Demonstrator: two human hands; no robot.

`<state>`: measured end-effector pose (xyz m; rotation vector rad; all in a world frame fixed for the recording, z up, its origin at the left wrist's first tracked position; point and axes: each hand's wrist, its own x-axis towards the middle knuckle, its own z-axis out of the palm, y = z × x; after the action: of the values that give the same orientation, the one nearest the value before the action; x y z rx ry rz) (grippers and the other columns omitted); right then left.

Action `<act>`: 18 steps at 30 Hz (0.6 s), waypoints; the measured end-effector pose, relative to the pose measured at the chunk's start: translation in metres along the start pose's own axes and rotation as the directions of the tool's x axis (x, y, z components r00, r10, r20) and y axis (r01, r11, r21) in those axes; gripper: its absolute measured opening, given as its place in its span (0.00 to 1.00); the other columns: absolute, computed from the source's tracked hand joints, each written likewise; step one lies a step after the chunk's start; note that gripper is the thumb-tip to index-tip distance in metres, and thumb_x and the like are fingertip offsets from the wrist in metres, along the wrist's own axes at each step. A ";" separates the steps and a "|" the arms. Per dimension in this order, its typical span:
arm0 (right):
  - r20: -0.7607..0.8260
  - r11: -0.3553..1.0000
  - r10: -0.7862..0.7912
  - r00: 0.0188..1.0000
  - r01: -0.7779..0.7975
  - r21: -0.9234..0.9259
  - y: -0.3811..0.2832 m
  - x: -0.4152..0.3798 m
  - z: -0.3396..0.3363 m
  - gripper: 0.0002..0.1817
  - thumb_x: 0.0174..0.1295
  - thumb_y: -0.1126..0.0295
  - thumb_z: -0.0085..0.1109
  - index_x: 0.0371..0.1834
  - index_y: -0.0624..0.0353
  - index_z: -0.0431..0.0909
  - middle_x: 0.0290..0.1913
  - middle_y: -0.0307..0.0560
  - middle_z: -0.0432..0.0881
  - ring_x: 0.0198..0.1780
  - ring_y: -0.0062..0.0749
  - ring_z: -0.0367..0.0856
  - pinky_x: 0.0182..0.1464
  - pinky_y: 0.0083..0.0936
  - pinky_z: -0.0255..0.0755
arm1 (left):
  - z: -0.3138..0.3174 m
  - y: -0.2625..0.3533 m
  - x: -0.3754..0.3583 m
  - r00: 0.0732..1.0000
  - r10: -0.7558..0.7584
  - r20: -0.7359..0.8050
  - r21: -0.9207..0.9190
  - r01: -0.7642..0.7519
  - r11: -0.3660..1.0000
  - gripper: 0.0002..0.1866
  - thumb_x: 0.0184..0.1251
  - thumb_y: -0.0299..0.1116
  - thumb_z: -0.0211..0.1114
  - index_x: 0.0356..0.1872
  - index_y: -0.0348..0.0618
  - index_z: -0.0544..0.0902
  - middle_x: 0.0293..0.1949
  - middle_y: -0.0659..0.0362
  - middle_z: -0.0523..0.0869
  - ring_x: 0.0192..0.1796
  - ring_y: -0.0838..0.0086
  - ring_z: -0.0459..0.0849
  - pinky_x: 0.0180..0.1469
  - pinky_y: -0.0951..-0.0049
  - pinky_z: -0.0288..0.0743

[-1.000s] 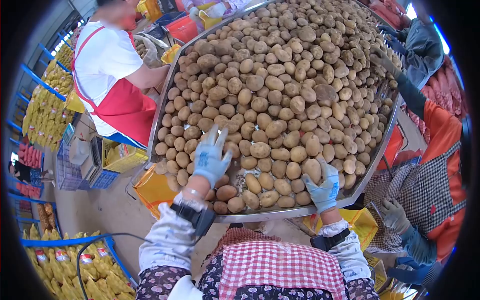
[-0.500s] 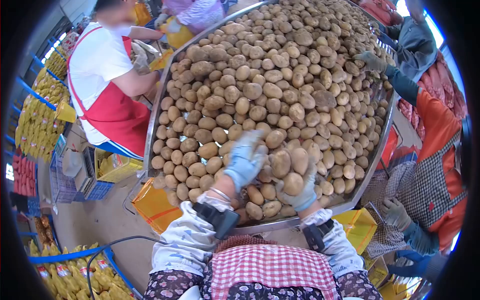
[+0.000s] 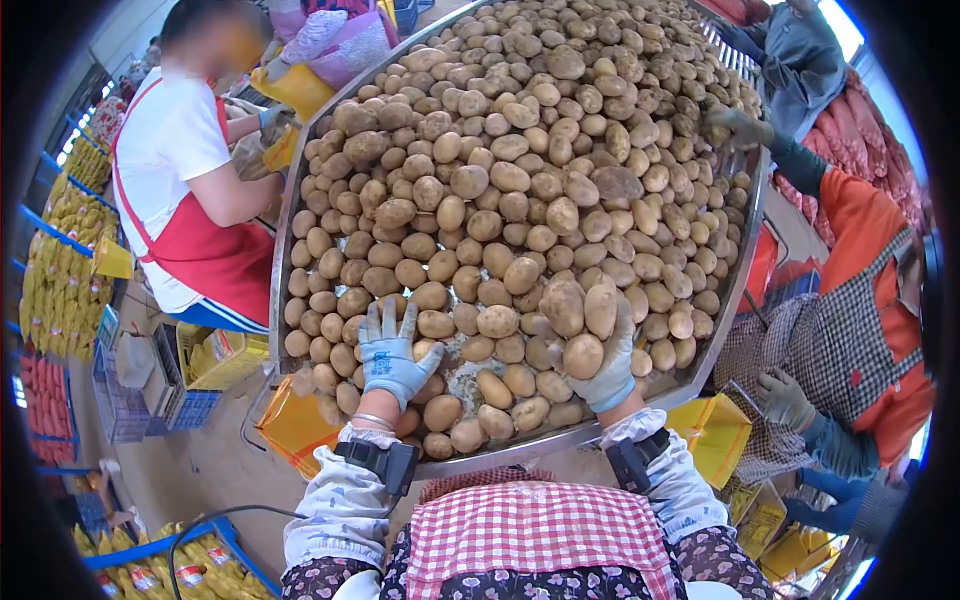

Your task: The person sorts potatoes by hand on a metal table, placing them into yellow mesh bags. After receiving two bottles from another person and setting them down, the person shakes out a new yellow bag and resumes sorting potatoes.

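Observation:
My left hand (image 3: 392, 358), in a light blue glove, lies palm down with its fingers spread on the potatoes (image 3: 437, 325) near the front left of the metal table. In my gloved right hand (image 3: 612, 372) I see a small cluster of potatoes: a big brown potato (image 3: 562, 306), a longer potato (image 3: 600, 307) and a rounder potato (image 3: 583, 356). The fingers curl around their right side and are partly hidden. Between my hands, loose potatoes (image 3: 495, 390) lie on the wet-looking table surface (image 3: 462, 377).
The metal rim (image 3: 540, 440) runs along the front of the table. A person in a red apron (image 3: 215, 250) works at the left, and a person in orange sleeves (image 3: 870, 230) at the right. Yellow bags (image 3: 305, 405) hang at the edge. Blue and yellow crates (image 3: 215, 350) stand left.
My left hand has moved left, away from the right hand, and its fingers are now spread. The right hand still holds its potatoes. The whole view has shifted slightly.

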<state>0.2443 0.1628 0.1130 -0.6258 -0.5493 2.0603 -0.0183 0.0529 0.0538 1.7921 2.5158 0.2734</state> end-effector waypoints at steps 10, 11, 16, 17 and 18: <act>0.009 0.983 -0.008 1.000 0.007 0.181 -0.012 -0.022 -0.017 0.32 0.65 0.45 0.52 0.68 0.47 0.64 0.69 0.44 0.64 0.70 0.46 0.62 0.65 0.49 0.65 | -0.027 0.084 -0.026 0.938 0.337 -0.081 -0.361 -0.342 0.867 0.42 0.54 0.47 0.66 0.71 0.45 0.62 0.71 0.44 0.59 0.74 0.46 0.52 0.73 0.50 0.45; 0.010 0.961 0.042 0.999 -0.044 0.273 -0.017 -0.026 -0.017 0.31 0.63 0.55 0.60 0.68 0.50 0.63 0.64 0.44 0.70 0.66 0.42 0.68 0.66 0.44 0.66 | -0.025 0.093 -0.029 0.915 0.401 -0.046 -0.316 -0.394 0.863 0.41 0.55 0.49 0.64 0.71 0.46 0.62 0.72 0.45 0.58 0.74 0.46 0.52 0.74 0.49 0.44; -0.073 0.981 -0.166 0.983 0.172 0.088 -0.026 -0.018 -0.044 0.26 0.64 0.65 0.58 0.65 0.51 0.66 0.63 0.43 0.72 0.63 0.40 0.71 0.64 0.40 0.68 | 0.006 0.073 -0.034 0.912 0.411 0.017 -0.069 -0.409 0.910 0.41 0.57 0.53 0.61 0.71 0.51 0.62 0.73 0.49 0.55 0.75 0.47 0.50 0.74 0.48 0.40; -0.043 0.987 -0.122 0.992 0.126 0.105 -0.036 -0.023 -0.039 0.26 0.65 0.63 0.57 0.65 0.52 0.66 0.63 0.45 0.72 0.63 0.41 0.72 0.62 0.40 0.70 | 0.004 0.066 -0.032 0.934 0.357 0.030 -0.056 -0.355 0.933 0.40 0.57 0.53 0.61 0.71 0.50 0.62 0.74 0.49 0.55 0.75 0.47 0.49 0.75 0.48 0.40; -0.011 0.990 -0.075 0.997 0.076 0.120 -0.043 -0.028 -0.037 0.26 0.65 0.60 0.57 0.65 0.52 0.66 0.63 0.47 0.73 0.62 0.43 0.73 0.60 0.40 0.73 | 0.004 0.063 -0.030 0.953 0.300 0.043 -0.042 -0.298 0.954 0.40 0.57 0.54 0.60 0.71 0.49 0.62 0.74 0.50 0.54 0.75 0.47 0.49 0.75 0.49 0.40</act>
<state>0.3073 0.1659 0.1158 -0.5325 -0.4343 2.0031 0.0509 0.0446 0.0579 2.1353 2.1859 0.2775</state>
